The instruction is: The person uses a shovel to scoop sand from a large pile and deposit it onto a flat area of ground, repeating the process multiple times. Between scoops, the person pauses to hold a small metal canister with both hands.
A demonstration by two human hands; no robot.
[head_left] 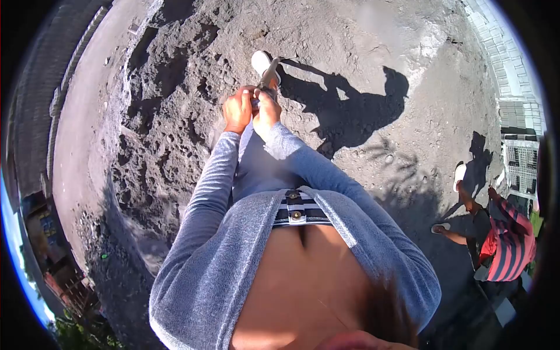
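Both of my hands are together near the top centre, in front of my body. My left hand (238, 111) and my right hand (267, 111) are closed around the end of a wooden handle (270, 72), which points away from me toward the ground. The handle's far end appears near a light shoe (261, 62) on my foot. Whatever is at that end is too small to tell. Grey sleeves cover both arms, and the fingers partly hide the grip.
Rough, broken soil (166, 111) lies left of my hands, with smoother ground (326, 35) beyond. At the right, a person in a striped shirt (510, 251) bends near white crates (521, 166). A paved strip (81, 128) runs along the far left.
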